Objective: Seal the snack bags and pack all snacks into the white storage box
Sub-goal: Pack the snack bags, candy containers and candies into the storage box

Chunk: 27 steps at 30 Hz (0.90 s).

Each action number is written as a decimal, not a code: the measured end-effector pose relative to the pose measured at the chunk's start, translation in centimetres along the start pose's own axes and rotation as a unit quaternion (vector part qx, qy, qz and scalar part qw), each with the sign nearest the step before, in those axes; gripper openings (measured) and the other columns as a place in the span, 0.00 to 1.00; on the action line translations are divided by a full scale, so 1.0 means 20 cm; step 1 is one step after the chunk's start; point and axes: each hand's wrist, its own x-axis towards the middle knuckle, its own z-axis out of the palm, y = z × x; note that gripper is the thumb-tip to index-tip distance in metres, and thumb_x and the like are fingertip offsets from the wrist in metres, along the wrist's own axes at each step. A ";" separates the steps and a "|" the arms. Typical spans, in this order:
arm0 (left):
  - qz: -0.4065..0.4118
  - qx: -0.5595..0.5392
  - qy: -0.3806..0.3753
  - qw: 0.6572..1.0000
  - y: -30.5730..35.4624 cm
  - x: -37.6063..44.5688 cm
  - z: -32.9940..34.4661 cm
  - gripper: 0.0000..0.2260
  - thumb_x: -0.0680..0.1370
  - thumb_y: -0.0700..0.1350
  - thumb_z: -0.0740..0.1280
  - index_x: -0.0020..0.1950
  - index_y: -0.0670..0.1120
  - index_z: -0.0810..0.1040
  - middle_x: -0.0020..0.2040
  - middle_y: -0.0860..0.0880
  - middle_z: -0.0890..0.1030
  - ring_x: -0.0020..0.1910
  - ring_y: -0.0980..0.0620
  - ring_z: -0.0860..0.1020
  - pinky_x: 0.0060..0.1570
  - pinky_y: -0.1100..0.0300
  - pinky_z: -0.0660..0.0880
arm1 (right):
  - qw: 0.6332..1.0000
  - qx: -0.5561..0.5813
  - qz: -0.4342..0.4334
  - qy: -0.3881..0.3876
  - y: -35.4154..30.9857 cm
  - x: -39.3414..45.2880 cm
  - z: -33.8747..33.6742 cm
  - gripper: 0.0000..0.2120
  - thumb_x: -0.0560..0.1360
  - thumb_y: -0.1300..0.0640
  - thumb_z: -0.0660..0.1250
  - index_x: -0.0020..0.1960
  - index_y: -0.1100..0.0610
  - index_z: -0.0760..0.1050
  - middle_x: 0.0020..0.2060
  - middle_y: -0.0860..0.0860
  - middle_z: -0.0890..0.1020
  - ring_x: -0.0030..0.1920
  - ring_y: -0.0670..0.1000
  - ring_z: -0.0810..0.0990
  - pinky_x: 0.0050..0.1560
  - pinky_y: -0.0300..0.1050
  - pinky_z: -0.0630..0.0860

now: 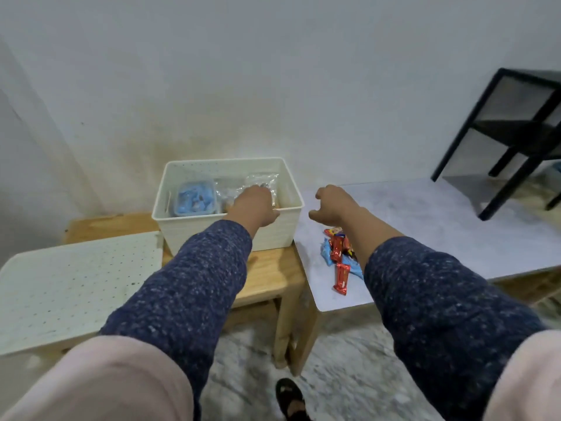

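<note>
While both arms stretch forward in speckled navy sleeves, the left hand is right over the white storage box, reaching down past its near rim. Its fingers point away from the camera and dip inside, so whether they are spread or pinching anything cannot be told; only the back of the hand and the thumb by the rim show. Just beyond it lie clear snack bags inside the box, crinkled and shiny, and to their left sits a blue lidded container, also inside.

Over to the right hand: it hovers above the grey table, fingers loosely curled downward, thumb sticking out toward the box, and it holds nothing. It touches nothing either, as far as this view shows.

Below that wrist, on the table's near left corner, a small heap of wrapped snacks waits outside the box, red wrappers on top of blue ones, with one red bar lying nearest the edge.

The box stands on a wooden stool, pushed up against the wall. Its perforated white lid lies flat to the left, partly on the stool, apart from the box. A black shelf frame stands at the table's far right, and a sandalled foot shows on the floor below
</note>
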 end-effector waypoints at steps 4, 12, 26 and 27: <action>0.030 -0.020 -0.020 0.999 0.19 0.01 0.13 0.26 0.77 0.56 0.63 0.67 0.39 0.68 0.66 0.41 0.72 0.64 0.43 0.72 0.58 0.52 0.72 | 0.999 0.021 0.047 -0.005 0.25 -0.09 0.09 0.26 0.75 0.51 0.64 0.69 0.62 0.66 0.66 0.59 0.69 0.65 0.59 0.71 0.62 0.49 0.70; 0.064 -0.099 -0.062 0.991 0.54 0.03 0.55 0.34 0.75 0.59 0.65 0.74 0.44 0.60 0.72 0.42 0.62 0.71 0.43 0.63 0.65 0.48 0.67 | 0.992 0.064 0.104 -0.026 0.74 -0.18 0.41 0.35 0.72 0.49 0.69 0.74 0.58 0.59 0.71 0.56 0.63 0.71 0.57 0.65 0.67 0.51 0.67; 0.007 -0.156 0.024 0.987 0.84 0.32 1.36 0.41 0.65 0.70 0.64 0.73 0.63 0.50 0.76 0.35 0.50 0.73 0.30 0.54 0.66 0.35 0.60 | 0.993 0.051 -0.109 -0.010 1.32 0.21 0.99 0.48 0.58 0.24 0.63 0.74 0.37 0.55 0.77 0.57 0.49 0.77 0.64 0.45 0.67 0.75 0.50; 0.007 -0.161 0.043 0.986 0.84 0.34 1.38 0.39 0.64 0.71 0.61 0.72 0.63 0.53 0.75 0.35 0.54 0.72 0.31 0.57 0.66 0.36 0.61 | 0.990 0.060 -0.127 -0.002 1.34 0.26 1.01 0.46 0.58 0.24 0.62 0.73 0.38 0.57 0.77 0.57 0.51 0.77 0.64 0.47 0.67 0.74 0.51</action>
